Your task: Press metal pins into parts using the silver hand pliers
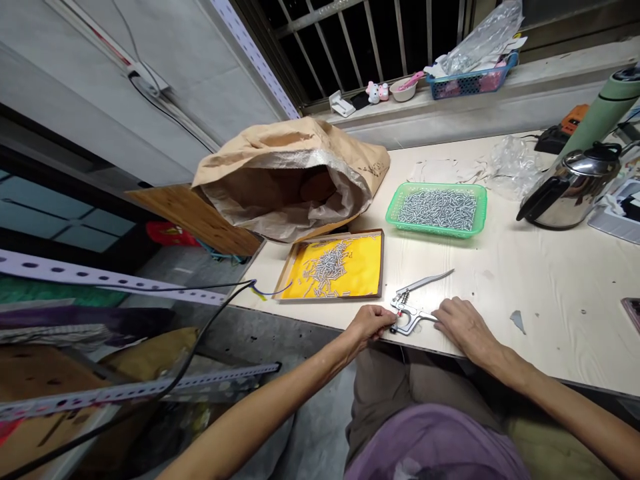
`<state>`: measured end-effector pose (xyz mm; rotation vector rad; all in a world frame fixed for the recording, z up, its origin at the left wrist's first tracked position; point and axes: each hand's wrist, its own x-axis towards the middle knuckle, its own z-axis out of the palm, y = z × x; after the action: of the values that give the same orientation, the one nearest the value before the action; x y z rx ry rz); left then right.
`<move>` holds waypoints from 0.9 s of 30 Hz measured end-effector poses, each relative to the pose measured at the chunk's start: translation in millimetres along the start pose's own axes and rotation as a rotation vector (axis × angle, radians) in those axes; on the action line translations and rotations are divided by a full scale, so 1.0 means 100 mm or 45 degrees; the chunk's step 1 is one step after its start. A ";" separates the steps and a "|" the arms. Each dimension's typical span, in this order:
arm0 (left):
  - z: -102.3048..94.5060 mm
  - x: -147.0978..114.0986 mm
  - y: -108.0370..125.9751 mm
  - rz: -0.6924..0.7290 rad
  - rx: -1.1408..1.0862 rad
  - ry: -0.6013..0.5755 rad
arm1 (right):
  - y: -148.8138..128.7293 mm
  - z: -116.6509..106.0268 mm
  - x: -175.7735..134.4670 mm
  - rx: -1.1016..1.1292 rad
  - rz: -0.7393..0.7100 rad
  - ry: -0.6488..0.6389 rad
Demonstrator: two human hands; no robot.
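Silver snap-fastener pliers (411, 319) lie at the table's front edge, with their handles spread apart and a spring between them. The fingers of my right hand (463, 327) are closed on the end of the lower handle. At the jaw end, my left hand (373, 322) is pinched; whatever is between its fingertips is too small to tell. A shallow tray (383, 263) with a yellow bottom stands just beyond my left hand and holds a loose pile of small metal pins (327, 267). Farther back, a green plastic basket (480, 223) is filled with similar small metal pieces (440, 208).
A large brown paper sack (285, 143) lies behind the tray, its mouth facing me. At the right stand a steel kettle (575, 180) and a green flask (600, 113). A black cable (200, 333) hangs at the left. A blue basket (470, 83) sits on the windowsill.
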<state>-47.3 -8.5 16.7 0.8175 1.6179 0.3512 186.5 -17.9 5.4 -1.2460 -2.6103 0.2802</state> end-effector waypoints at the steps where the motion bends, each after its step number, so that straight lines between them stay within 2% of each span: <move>1: 0.01 0.00 0.00 -0.018 0.002 0.006 | 0.00 0.00 0.00 -0.004 0.000 0.002; 11: 0.05 -0.01 0.07 -0.071 0.187 0.033 | -0.01 0.04 0.02 -0.071 0.003 -0.007; 18: 0.02 -0.01 0.07 -0.204 0.262 -0.111 | 0.04 0.02 0.05 -0.074 -0.015 -0.096; 21: 0.02 -0.04 0.05 -0.205 0.265 -0.114 | 0.11 0.00 0.14 -0.064 -0.006 -0.101; 27: 0.04 -0.08 0.01 -0.177 0.255 -0.089 | 0.21 0.00 0.40 -0.037 -0.061 -0.250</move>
<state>-43.3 -14.1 21.9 0.8527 1.6517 0.0620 177.9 26.9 5.0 -1.2201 -2.8145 0.3746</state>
